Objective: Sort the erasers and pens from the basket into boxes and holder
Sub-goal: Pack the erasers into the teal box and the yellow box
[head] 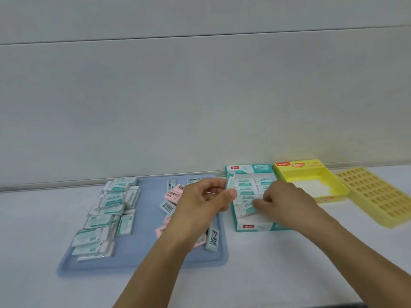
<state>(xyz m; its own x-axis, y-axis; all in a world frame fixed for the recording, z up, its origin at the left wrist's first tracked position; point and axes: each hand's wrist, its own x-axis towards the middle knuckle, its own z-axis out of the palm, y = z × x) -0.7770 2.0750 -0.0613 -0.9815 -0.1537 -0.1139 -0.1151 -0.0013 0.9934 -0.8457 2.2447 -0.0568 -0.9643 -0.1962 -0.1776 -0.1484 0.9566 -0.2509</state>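
Observation:
A blue tray (142, 261) holds a pile of teal-and-white wrapped erasers (106, 214) on its left and pink and white erasers (171, 201) on its right. A teal box (253, 227) stands right of the tray with several teal erasers laid inside. My left hand (200, 205) pinches a teal-and-white eraser (230, 181) upright at the box's left wall. My right hand (282, 198) reaches into the box, its fingertips touching an eraser (246, 207) lying tilted there.
A yellow box (333, 187) with a white bottom stands right of the teal box. A yellow pen holder (373, 196) with a grid of holes lies at the far right. A pale wall runs along the table's back edge.

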